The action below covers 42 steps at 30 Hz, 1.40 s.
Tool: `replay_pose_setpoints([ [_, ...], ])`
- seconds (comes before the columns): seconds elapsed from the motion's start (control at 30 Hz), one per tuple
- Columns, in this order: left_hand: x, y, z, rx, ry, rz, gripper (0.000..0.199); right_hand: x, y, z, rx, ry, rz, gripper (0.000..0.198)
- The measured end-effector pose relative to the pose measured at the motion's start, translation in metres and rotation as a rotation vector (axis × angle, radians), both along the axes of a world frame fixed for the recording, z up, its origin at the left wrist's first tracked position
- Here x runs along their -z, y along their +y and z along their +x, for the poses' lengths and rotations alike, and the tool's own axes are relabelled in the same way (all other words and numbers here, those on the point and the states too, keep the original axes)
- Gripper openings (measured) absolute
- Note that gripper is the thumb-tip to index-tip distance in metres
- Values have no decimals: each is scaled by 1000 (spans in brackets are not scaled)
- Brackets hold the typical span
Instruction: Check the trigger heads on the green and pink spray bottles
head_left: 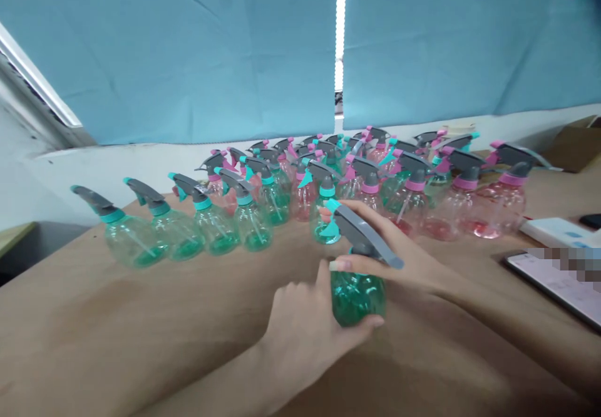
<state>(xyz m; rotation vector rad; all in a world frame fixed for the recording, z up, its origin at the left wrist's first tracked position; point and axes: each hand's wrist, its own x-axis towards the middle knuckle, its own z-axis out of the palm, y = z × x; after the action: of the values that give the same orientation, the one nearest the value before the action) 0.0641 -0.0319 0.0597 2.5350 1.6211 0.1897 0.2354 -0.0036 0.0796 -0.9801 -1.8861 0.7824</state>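
Note:
In front of me is a green spray bottle (357,298) with a grey and turquoise trigger head, tilted a little. My left hand (305,317) is wrapped around its body from the left, with the thumb under the lower edge. My right hand (389,241) grips the neck just below the spray head, fingers reaching behind it. Just beyond the right fingertips stands another green spray bottle (326,232), partly hidden by the held one. To the left, several green spray bottles (185,245) stand in a row, each with some green at the bottom.
Pink spray bottles (498,207) stand at the right, with more pink and green ones crowded behind. A phone (558,285) and a white box (558,232) lie on the wooden table (197,323) at the right. A cardboard box (575,144) sits farther back, before the blue curtain (225,47).

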Motion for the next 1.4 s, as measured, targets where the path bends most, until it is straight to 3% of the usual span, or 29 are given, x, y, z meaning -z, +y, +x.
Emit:
replay_pose_setpoints([
  [0.17, 12, -1, 23, 100, -46, 19, 94, -2, -17, 10, 43, 130, -91, 27],
  [0.27, 22, 4, 23, 195, -74, 33, 91, 0, -22, 16, 163, 144, -117, 16],
  [0.47, 46, 28, -5, 343, -190, 187, 64, 1, -18, 25, 243, 47, 1, 26],
  [0.6, 53, 40, -15, 326, -168, 143, 46, -2, -8, 27, 191, 44, -26, 28],
  [0.77, 57, 45, -15, 364, -119, 103, 51, -4, 0, 29, 119, 90, -52, 20],
  [0.87, 60, 45, -16, 377, -83, 100, 55, -2, 0, 29, 149, 91, -57, 20],
  [1.0, 62, 44, -17, 390, -54, 101, 57, 6, -1, 30, 211, 68, -65, 12],
  [1.17, 65, 44, -17, 393, -21, 137, 53, 17, 2, 34, 152, 131, -27, 7],
  [1.27, 66, 45, -17, 396, -14, 159, 51, 14, 2, 34, 124, 152, -50, 7],
  [1.4, 65, 45, -16, 403, -26, 164, 52, 4, -3, 32, 211, 111, -37, 16],
])
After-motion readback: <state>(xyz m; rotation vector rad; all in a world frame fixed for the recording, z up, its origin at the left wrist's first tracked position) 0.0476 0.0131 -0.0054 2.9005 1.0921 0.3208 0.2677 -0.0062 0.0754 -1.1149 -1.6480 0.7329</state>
